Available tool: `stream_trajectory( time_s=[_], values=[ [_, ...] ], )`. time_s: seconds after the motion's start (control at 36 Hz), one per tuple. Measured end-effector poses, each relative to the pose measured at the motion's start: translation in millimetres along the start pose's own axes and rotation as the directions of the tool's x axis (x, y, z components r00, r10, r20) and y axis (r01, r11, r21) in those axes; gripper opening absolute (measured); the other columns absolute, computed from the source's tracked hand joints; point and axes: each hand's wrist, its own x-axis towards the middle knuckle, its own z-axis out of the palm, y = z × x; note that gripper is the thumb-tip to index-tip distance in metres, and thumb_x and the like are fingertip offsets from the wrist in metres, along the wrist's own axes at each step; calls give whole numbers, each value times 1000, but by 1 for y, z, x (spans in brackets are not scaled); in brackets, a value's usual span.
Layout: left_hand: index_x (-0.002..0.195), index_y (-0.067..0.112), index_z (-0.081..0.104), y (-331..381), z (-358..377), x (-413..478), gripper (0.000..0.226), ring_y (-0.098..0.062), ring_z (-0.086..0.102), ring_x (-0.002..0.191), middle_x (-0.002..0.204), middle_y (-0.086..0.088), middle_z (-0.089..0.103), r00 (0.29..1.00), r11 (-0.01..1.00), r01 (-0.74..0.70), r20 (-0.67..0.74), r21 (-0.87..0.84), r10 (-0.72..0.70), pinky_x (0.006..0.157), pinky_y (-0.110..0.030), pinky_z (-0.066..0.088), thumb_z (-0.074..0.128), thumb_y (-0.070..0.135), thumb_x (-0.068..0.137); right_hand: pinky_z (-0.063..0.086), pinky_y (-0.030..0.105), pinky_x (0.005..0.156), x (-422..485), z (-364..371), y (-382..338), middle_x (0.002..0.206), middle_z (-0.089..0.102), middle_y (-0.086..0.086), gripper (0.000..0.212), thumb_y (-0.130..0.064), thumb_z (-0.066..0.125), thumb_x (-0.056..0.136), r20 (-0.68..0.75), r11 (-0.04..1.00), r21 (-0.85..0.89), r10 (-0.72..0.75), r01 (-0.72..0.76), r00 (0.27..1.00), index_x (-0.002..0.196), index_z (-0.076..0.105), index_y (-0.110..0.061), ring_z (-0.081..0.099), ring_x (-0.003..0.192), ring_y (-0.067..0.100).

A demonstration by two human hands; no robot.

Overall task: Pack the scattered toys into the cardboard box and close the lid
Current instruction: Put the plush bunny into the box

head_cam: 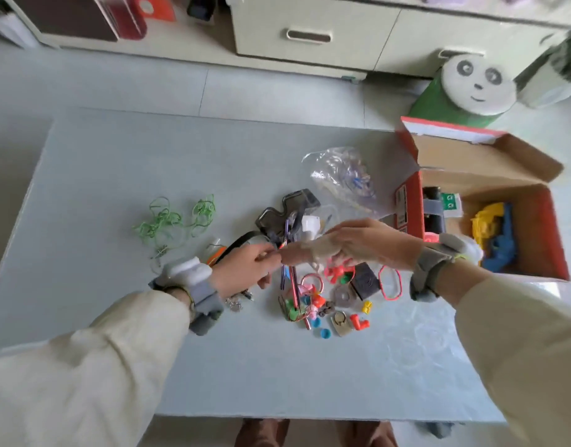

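Sleeves [84, 366] should be kept off the pile [316, 304] as sticks [292, 282] pinched by the left hand [245, 269] are carried to the box [409, 201] at right (grip of the right hand [358, 243] cannot be told).

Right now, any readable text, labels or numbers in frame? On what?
Nothing legible.
White label on the cardboard box's red side: too blurred to read.
White sticker on the open lid: too blurred.
Green-and-white packet in the box: symbols only, no readable words.
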Motion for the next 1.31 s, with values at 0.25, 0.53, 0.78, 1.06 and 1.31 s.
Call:
stream_trajectory(
  time_s=[0.25, 0.53, 0.78, 1.06, 1.31],
  values=[
    [90, 15, 62, 96, 55, 36, 22, -6, 44, 49, 61, -3, 43, 986, 984, 107, 144, -141, -87, 46, -13, 37, 51, 34, 94, 60, 38, 70, -41, -80, 39, 100, 66, 9, 38, -32, 73, 77, -229, 982, 146, -80, 116, 970, 107, 63, -12, 69, 84, 22],
    [104, 10, 65, 202, 207, 129, 21, -7, 54, 57, 67, -5, 55, 986, 985, 62, 160, -160, -36, 51, -15, 38, 61, 24, 88, 58, 24, 68, -100, -263, 155, 86, 69, 5, 34, -25, 73, 77, -327, 996, 75, -26, 54, 945, 105, 63, -9, 68, 72, 14],
    [90, 26, 66, 209, 254, 232, 7, -20, 62, 67, 71, 2, 64, 947, 977, -84, -290, 196, 139, 69, -32, 51, 66, 22, 84, 47, 21, 58, -34, -324, 183, 93, 65, 1, 32, -37, 67, 83, -571, 949, -314, -196, 8, 797, 104, 65, -13, 60, 79, 16],
    [115, 18, 63, 210, 270, 307, 27, -29, 59, 101, 106, -8, 66, 855, 846, -82, -398, 527, 332, 82, -36, 45, 59, 20, 89, 41, 34, 69, 46, -350, 208, 104, 56, 11, 24, -31, 48, 93, -676, 787, -550, -222, -281, 702, 106, 53, -11, 55, 90, 30],
    [111, 18, 65, 185, 288, 286, 47, -32, 48, 113, 125, -14, 55, 782, 193, -219, 54, 956, 621, 85, -43, 40, 66, 9, 65, 43, 37, 61, 36, -340, 226, 93, 53, 15, 20, -7, 63, 74, -546, 469, -833, -604, -296, 580, 93, 56, -6, 52, 83, 34]
  ],
)
